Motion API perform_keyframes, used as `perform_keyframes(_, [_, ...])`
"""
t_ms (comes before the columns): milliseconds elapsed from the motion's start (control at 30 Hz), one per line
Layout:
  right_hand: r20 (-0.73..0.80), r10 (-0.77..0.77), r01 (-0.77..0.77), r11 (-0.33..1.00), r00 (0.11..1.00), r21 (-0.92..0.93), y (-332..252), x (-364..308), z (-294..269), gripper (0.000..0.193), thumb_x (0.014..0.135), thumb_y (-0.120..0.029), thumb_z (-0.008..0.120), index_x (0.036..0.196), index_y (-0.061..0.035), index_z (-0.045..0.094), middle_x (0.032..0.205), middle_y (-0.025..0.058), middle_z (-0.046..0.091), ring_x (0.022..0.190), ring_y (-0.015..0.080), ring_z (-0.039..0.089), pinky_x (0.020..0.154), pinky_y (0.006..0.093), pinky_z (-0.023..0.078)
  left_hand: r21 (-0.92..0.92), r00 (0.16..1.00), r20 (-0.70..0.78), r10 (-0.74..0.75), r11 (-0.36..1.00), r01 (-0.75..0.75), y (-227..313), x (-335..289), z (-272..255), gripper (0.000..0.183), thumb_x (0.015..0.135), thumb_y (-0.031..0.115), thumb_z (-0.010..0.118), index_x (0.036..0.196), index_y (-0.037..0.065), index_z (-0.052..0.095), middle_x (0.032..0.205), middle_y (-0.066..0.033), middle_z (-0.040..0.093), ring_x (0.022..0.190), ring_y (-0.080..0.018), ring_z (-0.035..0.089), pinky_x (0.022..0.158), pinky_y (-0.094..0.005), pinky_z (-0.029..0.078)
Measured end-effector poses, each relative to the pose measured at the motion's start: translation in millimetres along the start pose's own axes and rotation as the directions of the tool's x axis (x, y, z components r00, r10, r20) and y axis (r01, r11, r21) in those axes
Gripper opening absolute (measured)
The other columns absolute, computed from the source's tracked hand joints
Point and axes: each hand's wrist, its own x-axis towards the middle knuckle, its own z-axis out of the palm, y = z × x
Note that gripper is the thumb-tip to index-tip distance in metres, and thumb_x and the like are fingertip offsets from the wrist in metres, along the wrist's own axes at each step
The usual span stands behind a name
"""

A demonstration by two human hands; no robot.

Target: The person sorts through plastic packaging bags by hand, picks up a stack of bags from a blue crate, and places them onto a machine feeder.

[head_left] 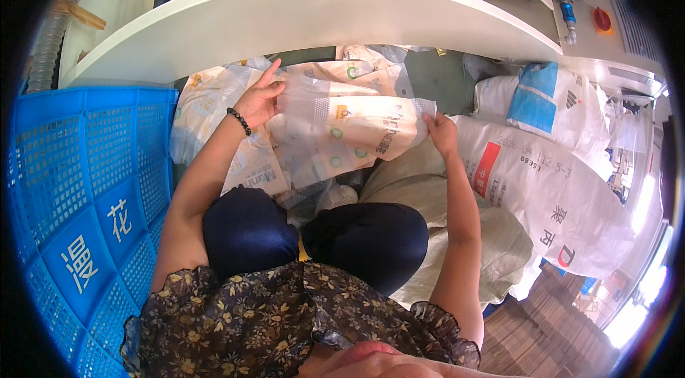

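A printed clear plastic bag (385,121), with orange and green marks, stretches sideways between my hands above my knees. My right hand (441,133) pinches its right edge. At the bag's clear left end is my left hand (258,101), its index finger stretched up and away while the thumb and lower fingers meet the film. A dark bead bracelet circles that wrist. Beneath and beyond lie several more printed plastic bags (260,172), loosely heaped and overlapping. Part of this heap is hidden by the bag I hold.
A blue plastic crate (85,199) stands at my left. White woven sacks (542,192) bulge at my right, beside a greenish sack (457,228). Across the front runs a pale machine panel (314,17), with a red rotary switch (603,19) at far right. Flattened cardboard (564,328) lies lower right.
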Motion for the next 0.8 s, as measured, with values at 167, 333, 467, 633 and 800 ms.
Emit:
perform_keyframes(167, [0.127,-0.021,-0.014,0.963,0.992,0.270,15,5,0,0.031,0.092,-0.028,0.058,0.093,0.0020,0.063,0.067,0.0089,0.061,0.061,0.0136,0.055,0.060,0.0326,0.045,0.303,0.981,-0.194,0.000,0.951,0.060,13,-5,41,0.045,0.093,0.012,0.057,0.136,0.018,0.048,0.101,-0.0014,0.060,0.084,-0.0096,0.059,0.068,-0.0255,0.050])
perform_keyframes(333, [0.251,-0.110,0.083,0.990,0.962,0.117,21,23,-8,0.023,0.093,-0.021,0.059,0.089,0.0010,0.059,0.072,0.0007,0.058,0.061,0.0105,0.050,0.061,0.0280,0.044,0.409,0.901,-0.433,-0.032,0.884,0.228,-5,10,-29,0.019,0.091,0.016,0.062,0.107,0.008,0.068,0.083,0.0010,0.062,0.067,-0.0069,0.056,0.054,-0.0210,0.047])
perform_keyframes(467, [0.115,-0.225,0.157,0.893,0.968,0.421,32,43,3,0.020,0.091,-0.017,0.062,0.085,0.0001,0.055,0.071,-0.0004,0.057,0.064,0.0088,0.051,0.061,0.0267,0.043,0.437,0.847,-0.505,-0.166,0.797,0.417,-13,6,-48,0.021,0.088,0.026,0.067,0.098,0.008,0.070,0.075,0.0033,0.058,0.056,-0.0042,0.047,0.045,-0.0205,0.040])
perform_keyframes(633, [-0.009,-0.184,0.185,0.980,0.983,0.071,16,66,34,0.021,0.092,-0.026,0.058,0.091,-0.0053,0.054,0.077,0.0159,0.063,0.072,0.0293,0.063,0.063,0.0413,0.046,0.677,0.838,-0.498,0.224,0.704,0.214,-30,10,-70,0.030,0.085,0.036,0.068,0.093,0.008,0.068,0.080,-0.0028,0.060,0.063,-0.0118,0.053,0.053,-0.0266,0.045])
perform_keyframes(800, [-0.194,-0.106,0.068,0.979,0.975,-0.193,3,76,54,0.026,0.093,-0.034,0.052,0.093,-0.0080,0.051,0.086,0.0207,0.064,0.082,0.0422,0.060,0.068,0.0507,0.046,0.952,0.880,0.276,0.386,-0.234,-0.196,-45,12,10,0.034,0.077,0.021,0.071,0.109,0.012,0.065,0.111,-0.0102,0.058,0.103,-0.0288,0.054,0.086,-0.0380,0.047])
